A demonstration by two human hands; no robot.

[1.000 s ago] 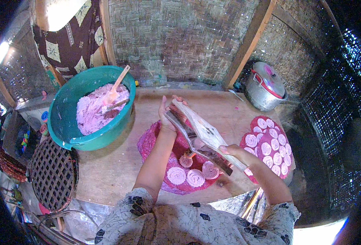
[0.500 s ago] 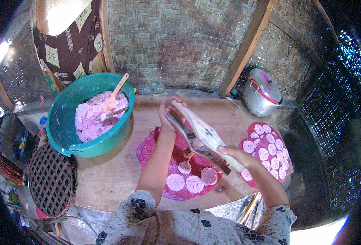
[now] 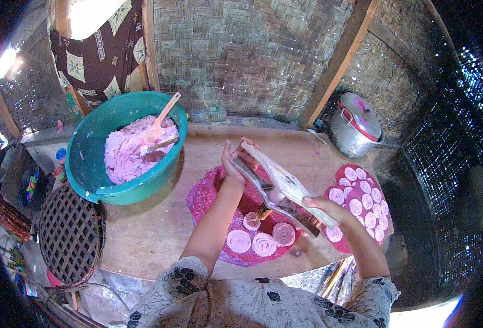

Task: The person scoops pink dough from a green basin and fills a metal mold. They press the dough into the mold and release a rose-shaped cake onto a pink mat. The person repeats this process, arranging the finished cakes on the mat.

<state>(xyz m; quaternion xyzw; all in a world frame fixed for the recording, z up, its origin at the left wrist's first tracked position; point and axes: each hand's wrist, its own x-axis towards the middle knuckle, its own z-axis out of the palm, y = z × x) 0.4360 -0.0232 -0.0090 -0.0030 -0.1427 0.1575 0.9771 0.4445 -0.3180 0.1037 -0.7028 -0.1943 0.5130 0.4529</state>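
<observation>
Head view: our left hand and right hand have fingers curled round the wooden press, slanting ten-to-four above the red mat; we'd squeeze evenly, keeping the nozzle steady.

A single counter is carrying one green basin, in which two utensils are resting, along with two pink sheets. Four swirled rosettes are lying on the nearer sheet, three broad and one smaller, while more than a dozen others are crowding the right-hand one, too closely for an exact tally. Two grips, a left grip and a right grip, are holding one pale slat and one dark slat. One lidded pot, one bottle and one round lattice rack are appearing singly.
</observation>
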